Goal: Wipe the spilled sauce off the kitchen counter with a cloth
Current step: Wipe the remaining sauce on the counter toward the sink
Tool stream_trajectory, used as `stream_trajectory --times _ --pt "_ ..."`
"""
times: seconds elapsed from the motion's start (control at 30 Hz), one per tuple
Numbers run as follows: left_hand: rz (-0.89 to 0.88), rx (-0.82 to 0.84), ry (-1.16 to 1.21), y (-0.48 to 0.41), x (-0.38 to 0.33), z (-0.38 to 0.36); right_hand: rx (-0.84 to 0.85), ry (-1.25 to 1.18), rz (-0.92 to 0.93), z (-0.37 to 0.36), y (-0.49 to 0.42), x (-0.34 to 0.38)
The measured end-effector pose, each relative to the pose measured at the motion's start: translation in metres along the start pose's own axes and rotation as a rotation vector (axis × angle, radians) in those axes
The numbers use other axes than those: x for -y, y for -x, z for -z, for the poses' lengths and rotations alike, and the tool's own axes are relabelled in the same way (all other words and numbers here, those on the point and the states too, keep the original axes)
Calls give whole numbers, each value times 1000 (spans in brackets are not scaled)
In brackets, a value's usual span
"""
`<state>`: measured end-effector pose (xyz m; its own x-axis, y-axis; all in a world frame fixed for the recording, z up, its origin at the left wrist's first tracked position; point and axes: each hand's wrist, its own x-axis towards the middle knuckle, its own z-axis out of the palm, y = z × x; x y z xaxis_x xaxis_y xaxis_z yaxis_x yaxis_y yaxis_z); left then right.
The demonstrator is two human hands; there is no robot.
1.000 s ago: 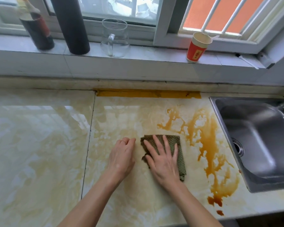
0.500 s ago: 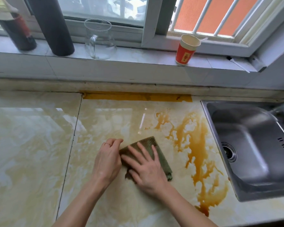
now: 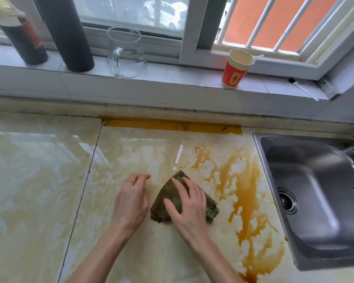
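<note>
Cloth (image 3: 170, 198): olive-green to brown, waffle-weave grid texture
Spilled sauce (image 3: 245, 193): amber-brown, branching streaks, darkest at 5 o'clock of the cloth
Counter (image 3: 39, 180): glossy cream, yellow marbling
Tape strip (image 3: 172, 126): mustard yellow, at 12 o'clock of the cloth
Sink (image 3: 315, 201): grey brushed steel
Paper cup (image 3: 236, 69): red, yellow emblem, cream inside
Jug (image 3: 126, 52): clear glass
Cylinder (image 3: 66, 31): matte black
Bottle (image 3: 23, 39): dark liquid, red label
Window bars (image 3: 274, 23): white against orange
</note>
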<state>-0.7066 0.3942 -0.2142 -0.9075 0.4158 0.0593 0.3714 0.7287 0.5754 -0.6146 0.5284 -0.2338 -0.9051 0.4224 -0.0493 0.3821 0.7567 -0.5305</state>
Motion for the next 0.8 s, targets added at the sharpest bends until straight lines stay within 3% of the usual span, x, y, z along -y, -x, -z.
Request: stream_trajectory --times 0.2,0.37,0.57,0.8 --pt "-4 -12 8 -10 -4 -2 21 282 183 -18 -48 -6" --pt "-10 -32 7 -11 -2 1 57 309 73 -5 -53 -19" --pt "-23 -4 -8 -14 -1 -6 141 322 306 -10 -44 -21" --pt "-16 22 -16 -24 -9 -15 86 260 187 -3 -61 -27"
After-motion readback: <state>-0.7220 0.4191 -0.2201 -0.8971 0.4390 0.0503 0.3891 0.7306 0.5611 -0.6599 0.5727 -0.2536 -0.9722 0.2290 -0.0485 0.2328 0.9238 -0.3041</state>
